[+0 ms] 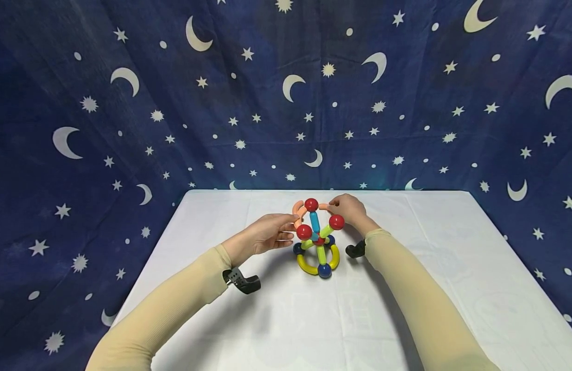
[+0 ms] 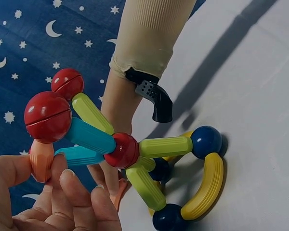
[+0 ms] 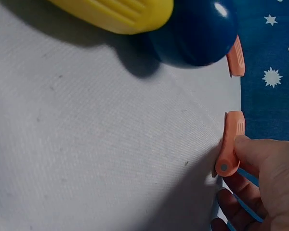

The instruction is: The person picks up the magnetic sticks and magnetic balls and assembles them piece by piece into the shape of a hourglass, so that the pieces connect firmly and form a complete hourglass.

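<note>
A toy structure [image 1: 316, 239] of coloured rods and balls stands on the white table [image 1: 406, 309]. It has red balls [image 1: 311, 204] on top, green and blue rods [image 2: 89, 137] meeting at a red hub [image 2: 124, 150], and a yellow arc [image 2: 204, 190] with dark blue balls [image 2: 206, 140] at its base. My left hand [image 1: 290, 229] pinches an orange curved rod [image 2: 41, 161] under a red ball [image 2: 48, 115] on the structure's left side. My right hand [image 1: 334, 206] pinches another orange curved rod [image 3: 229, 143] at the upper right, its end near the top red ball.
A dark blue cloth [image 1: 128, 103] with stars and moons hangs behind and around the table. In the right wrist view a blue ball [image 3: 192, 29] and a yellow rod [image 3: 115, 14] lie just above bare tablecloth. Black wrist camera mounts [image 1: 241, 281] sit on both forearms.
</note>
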A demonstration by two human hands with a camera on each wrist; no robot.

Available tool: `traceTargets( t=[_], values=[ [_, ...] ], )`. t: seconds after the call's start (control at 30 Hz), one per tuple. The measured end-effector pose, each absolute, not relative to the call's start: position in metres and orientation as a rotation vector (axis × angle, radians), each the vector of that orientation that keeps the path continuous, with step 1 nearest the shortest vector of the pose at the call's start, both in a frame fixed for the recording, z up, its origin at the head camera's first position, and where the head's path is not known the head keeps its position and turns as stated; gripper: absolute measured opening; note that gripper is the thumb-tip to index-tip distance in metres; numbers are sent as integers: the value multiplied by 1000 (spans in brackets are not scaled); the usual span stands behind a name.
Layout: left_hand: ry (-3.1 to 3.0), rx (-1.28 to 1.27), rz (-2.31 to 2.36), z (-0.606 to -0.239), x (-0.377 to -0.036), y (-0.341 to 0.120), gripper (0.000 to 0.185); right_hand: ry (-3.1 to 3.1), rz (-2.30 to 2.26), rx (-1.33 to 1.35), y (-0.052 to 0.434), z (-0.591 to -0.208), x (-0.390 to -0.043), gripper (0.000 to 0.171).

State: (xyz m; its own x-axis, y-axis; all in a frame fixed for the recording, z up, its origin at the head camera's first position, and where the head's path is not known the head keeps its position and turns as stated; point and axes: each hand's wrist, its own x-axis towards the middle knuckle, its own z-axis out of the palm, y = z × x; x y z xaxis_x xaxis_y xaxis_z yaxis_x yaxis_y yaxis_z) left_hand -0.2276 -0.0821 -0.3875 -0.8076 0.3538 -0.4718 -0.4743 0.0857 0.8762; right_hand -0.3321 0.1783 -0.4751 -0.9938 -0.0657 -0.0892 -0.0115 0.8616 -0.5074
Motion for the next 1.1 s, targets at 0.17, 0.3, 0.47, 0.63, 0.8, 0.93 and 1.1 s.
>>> traceTargets(
  t=[0.17,0.3,0.47,0.63,0.8,0.93,1.1],
  values=[
    [1765,-120,1793,-389,-228,-81,25,2927,-823,-50,179,-473,-328,34],
    [1770,-124,1789,-389,-228,-81,26,2936,-868,-50,185,-472,-324,34],
    [1763,-126,1788,-388,-229,-82,26,2941,-950,-68,197,-473,-320,33],
    [1755,-115,1795,-388,-228,-82,25,2871,-1208,-63,207,-466,-311,33],
    [1762,-114,1791,-387,-226,-83,27,2718,-1488,-61,212,-446,-299,44],
    [1766,-115,1786,-386,-226,-83,29,2593,-1609,-38,215,-429,-289,46],
    [1770,-117,1776,-386,-226,-82,31,2413,-1779,-49,220,-413,-276,48]
  ],
)
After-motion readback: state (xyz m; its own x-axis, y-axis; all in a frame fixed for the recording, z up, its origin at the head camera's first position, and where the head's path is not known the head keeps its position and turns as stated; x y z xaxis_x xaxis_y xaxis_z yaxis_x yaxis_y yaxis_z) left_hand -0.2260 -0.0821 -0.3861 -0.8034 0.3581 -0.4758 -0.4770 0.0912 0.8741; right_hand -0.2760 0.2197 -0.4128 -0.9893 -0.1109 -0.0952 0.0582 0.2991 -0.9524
